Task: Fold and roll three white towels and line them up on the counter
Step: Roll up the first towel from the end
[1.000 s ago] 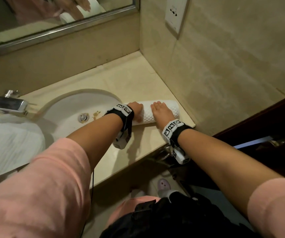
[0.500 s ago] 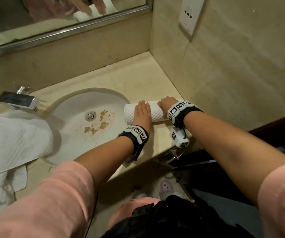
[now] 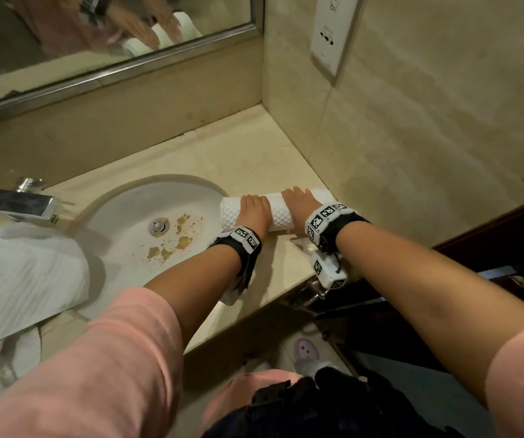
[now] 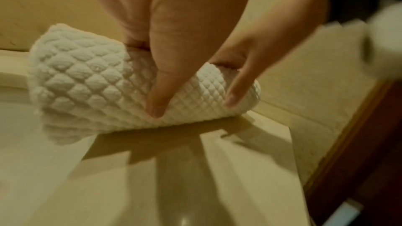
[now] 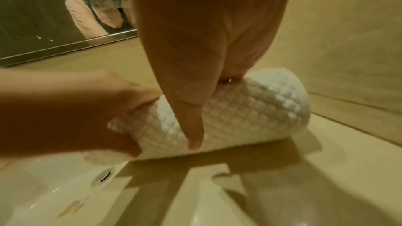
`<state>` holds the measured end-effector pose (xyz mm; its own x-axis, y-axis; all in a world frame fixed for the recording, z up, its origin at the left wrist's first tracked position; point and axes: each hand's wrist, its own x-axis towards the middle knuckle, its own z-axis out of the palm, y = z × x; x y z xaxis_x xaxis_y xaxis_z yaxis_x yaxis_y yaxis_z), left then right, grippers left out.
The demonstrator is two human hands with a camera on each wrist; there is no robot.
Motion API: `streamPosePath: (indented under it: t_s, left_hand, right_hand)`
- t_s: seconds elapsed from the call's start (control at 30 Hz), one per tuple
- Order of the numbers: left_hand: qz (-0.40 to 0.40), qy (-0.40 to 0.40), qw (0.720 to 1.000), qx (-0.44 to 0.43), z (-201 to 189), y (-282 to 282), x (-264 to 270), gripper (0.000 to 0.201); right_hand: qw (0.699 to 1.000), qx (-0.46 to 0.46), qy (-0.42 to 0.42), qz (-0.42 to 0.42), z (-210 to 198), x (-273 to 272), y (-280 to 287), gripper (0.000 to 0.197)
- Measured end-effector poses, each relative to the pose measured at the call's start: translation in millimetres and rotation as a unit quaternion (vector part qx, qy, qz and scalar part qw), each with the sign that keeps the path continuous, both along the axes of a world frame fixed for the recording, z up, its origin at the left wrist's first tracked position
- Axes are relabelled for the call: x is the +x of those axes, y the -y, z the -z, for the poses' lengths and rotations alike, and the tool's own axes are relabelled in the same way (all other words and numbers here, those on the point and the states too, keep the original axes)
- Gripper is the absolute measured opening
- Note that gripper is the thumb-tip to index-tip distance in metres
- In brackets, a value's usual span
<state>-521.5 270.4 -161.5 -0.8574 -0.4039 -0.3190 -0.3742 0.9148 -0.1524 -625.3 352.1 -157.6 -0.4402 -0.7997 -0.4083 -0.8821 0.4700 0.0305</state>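
A rolled white quilted towel (image 3: 278, 213) lies on the beige counter (image 3: 248, 162), between the sink and the right wall. My left hand (image 3: 252, 210) grips its left half, fingers over the top and thumb down the near side (image 4: 158, 107). My right hand (image 3: 298, 203) grips the right half the same way, its thumb (image 5: 193, 137) pressed on the near face of the roll (image 5: 250, 109). The left end of the roll (image 4: 91, 82) reaches the basin rim. Loose white towels (image 3: 23, 279) lie heaped at the left.
The white sink (image 3: 121, 229) has brown stains near its drain, and a chrome tap (image 3: 17, 203) stands behind it. A tiled wall (image 3: 412, 153) with a socket (image 3: 333, 30) closes the right side; a mirror (image 3: 96, 42) runs along the back. The counter's front edge (image 3: 270, 295) is near my wrists.
Both hands have shifted along the roll: the left moved in from its left end and the right moved back toward the middle. The roll stays by the wall.
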Motion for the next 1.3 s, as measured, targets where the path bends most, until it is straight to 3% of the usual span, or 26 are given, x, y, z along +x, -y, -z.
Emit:
streamPosePath:
  t_s: [0.1,0.27,0.5,0.67,0.77,1.0,1.07,1.1,1.13,1.2,1.27,1.3]
  left_hand:
    - [0.016,0.029,0.999,0.014,-10,13,-8,0.041]
    - [0.025,0.032,0.998,0.045,-15,29,-15,0.039]
    - [0.009,0.029,0.995,0.099,-18,40,-17,0.042]
    - [-0.012,0.029,0.989,0.146,-20,50,-21,0.039]
    - [-0.019,0.006,0.987,0.158,-12,55,-19,0.04]
    - [-0.046,-0.032,0.978,0.201,-10,67,-1,0.086]
    - [-0.116,-0.085,0.949,0.281,-14,70,4,0.076]
    - [-0.176,-0.124,0.917,0.334,-14,74,7,0.068]
    - [-0.24,-0.174,0.875,0.384,-13,78,11,0.061]
    - [-0.357,-0.253,0.763,0.476,-10,86,22,0.061]
    - [-0.446,-0.27,0.664,0.536,-11,86,33,0.069]
    - [-0.475,-0.255,0.628,0.56,-11,84,38,0.071]
  right_hand:
    - [1.0,-0.007,-0.023,0.005,7,11,-11,0.1]
    - [0.998,-0.048,-0.031,-0.02,2,12,-24,0.087]
    - [0.998,-0.033,-0.045,-0.014,1,7,-2,0.076]
    - [0.999,-0.02,-0.05,0.003,-2,-3,16,0.046]
    - [0.999,-0.011,-0.044,-0.001,-6,-11,20,0.039]
    - [0.999,0.043,-0.008,-0.029,-22,-26,26,0.063]
    - [0.998,0.051,-0.004,-0.042,-26,-30,29,0.064]
    - [0.998,0.052,-0.001,-0.046,-26,-33,30,0.063]
    - [0.997,0.054,0.003,-0.048,-26,-35,31,0.061]
    - [0.997,0.06,0.014,-0.052,-26,-39,32,0.059]
    - [0.996,0.06,0.025,-0.055,-26,-42,33,0.057]
    - [0.996,0.056,0.03,-0.055,-27,-43,34,0.055]
